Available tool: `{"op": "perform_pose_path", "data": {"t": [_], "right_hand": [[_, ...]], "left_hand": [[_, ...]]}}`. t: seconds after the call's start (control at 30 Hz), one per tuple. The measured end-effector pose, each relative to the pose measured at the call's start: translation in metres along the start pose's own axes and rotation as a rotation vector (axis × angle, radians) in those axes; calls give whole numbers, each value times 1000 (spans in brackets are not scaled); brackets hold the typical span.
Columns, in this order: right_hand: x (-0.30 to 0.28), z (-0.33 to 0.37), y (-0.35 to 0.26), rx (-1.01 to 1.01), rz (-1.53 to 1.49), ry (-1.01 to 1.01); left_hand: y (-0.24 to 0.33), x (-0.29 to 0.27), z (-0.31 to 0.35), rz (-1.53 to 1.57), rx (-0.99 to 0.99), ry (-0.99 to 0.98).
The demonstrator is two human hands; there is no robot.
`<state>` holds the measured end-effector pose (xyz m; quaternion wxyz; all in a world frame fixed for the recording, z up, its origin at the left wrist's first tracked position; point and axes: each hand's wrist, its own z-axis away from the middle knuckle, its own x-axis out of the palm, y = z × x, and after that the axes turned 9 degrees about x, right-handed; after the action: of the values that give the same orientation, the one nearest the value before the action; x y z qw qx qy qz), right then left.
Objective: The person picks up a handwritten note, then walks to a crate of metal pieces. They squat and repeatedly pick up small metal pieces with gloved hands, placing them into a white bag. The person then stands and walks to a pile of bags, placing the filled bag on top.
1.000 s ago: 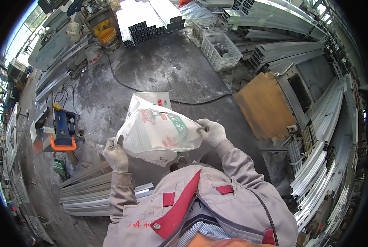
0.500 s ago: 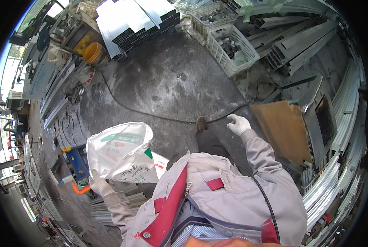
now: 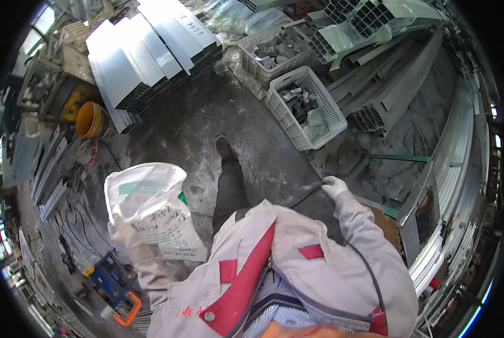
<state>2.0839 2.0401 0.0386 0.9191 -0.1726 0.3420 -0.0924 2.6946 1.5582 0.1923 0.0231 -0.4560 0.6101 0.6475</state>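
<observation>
Crates [image 3: 331, 134] had come nearer in view since the earlier frame. White bag [image 3: 167, 225]: hung at the person's left, above the floor [image 3: 176, 121], mouth gaping; left hand [image 3: 125, 232] gripped its rim. Right hand [image 3: 334, 187]: fingers loose, nothing visibly held. Handling, judged: light, soft, limp, somewhat slippery; best held by the rim.

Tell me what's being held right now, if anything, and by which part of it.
The left grip holds the white sack by its left edge, near the open mouth. No held thing can be made out in the right grip.
</observation>
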Motion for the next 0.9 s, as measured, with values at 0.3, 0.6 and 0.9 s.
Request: {"op": "perform_pose_path", "data": {"t": [0.3,0.6,0.9], "right_hand": [[7,-99,-59,546,-143,-4],[22,-343,-349,133,135,-166],[91,-607,-500,-374,777,132]], "left_hand": [[92,286,-83,-185,79,-219],[148,433,-59,-244,172,-287],[149,614,50,-58,257,-529]]}}
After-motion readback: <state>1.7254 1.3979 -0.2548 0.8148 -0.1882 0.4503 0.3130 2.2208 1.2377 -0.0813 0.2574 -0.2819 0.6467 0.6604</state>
